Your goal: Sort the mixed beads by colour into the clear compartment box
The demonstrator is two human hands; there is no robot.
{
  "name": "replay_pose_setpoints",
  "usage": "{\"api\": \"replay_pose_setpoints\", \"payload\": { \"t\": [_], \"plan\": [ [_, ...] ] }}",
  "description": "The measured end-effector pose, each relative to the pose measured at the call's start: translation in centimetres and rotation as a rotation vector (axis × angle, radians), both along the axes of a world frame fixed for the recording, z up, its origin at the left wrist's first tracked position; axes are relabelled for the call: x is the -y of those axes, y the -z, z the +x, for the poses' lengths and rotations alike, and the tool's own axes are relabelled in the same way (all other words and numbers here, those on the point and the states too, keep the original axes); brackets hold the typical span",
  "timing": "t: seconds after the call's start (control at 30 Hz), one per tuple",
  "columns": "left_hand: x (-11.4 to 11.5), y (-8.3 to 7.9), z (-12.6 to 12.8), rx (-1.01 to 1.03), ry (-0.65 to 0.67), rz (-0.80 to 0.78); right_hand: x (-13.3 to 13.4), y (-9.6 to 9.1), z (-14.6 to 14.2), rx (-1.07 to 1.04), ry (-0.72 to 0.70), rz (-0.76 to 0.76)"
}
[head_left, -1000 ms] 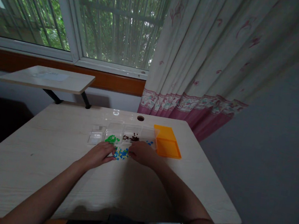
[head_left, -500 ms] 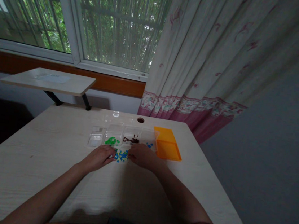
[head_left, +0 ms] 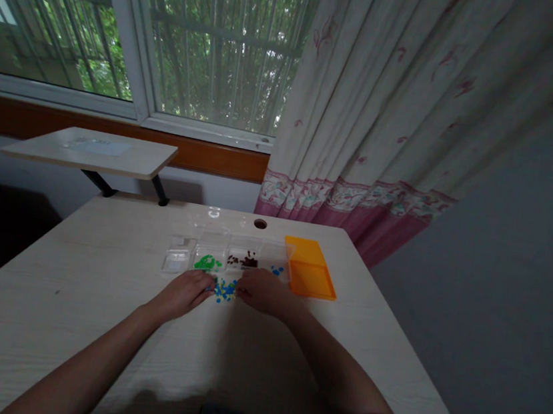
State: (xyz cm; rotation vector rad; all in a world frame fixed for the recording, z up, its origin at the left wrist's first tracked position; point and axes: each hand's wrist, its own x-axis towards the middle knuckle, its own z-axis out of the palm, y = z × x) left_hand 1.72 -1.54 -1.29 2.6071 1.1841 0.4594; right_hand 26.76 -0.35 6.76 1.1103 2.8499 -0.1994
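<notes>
A small heap of blue and yellow-green beads (head_left: pixel 225 289) lies on the pale wooden table (head_left: pixel 94 292), between my two hands. My left hand (head_left: pixel 187 292) rests palm down at the heap's left edge, fingers curled toward the beads. My right hand (head_left: pixel 260 291) lies on the heap's right side, fingers bent down onto the table. Whether either hand holds a bead is hidden. Just beyond the heap stand several clear plastic trays (head_left: pixel 178 255) in a row: one with green beads (head_left: pixel 207 263), one with dark brown beads (head_left: pixel 244 260), one with a few blue beads (head_left: pixel 277 271).
An orange box with its lid open (head_left: pixel 309 275) sits right of the trays. A cable hole (head_left: pixel 260 223) is near the table's far edge. A small raised shelf (head_left: pixel 92 149) stands at the back left under the window; a curtain (head_left: pixel 369 111) hangs at the right.
Both hands stay at the bead heap with only slight finger shifts. The view has tilted a little, so everything sits slightly lower.
</notes>
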Motion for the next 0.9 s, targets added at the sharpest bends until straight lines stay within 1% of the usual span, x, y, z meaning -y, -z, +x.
{"api": "replay_pose_setpoints", "payload": {
  "t": [0.23,0.53,0.77,0.9],
  "plan": [
    [0.2,-0.4,0.18,-0.007,0.011,0.0,-0.06,0.04,-0.09,0.032,0.005,-0.026],
    [0.1,0.4,0.28,-0.032,0.006,0.033,-0.12,0.34,-0.03,0.009,-0.012,-0.033],
    [0.37,-0.09,0.36,-0.021,0.012,0.029,-0.08,0.38,0.0,0.01,0.002,-0.027],
    [0.36,-0.06,0.31,0.001,0.016,0.031,-0.04,0.3,0.05,0.01,-0.002,-0.025]
  ]
}}
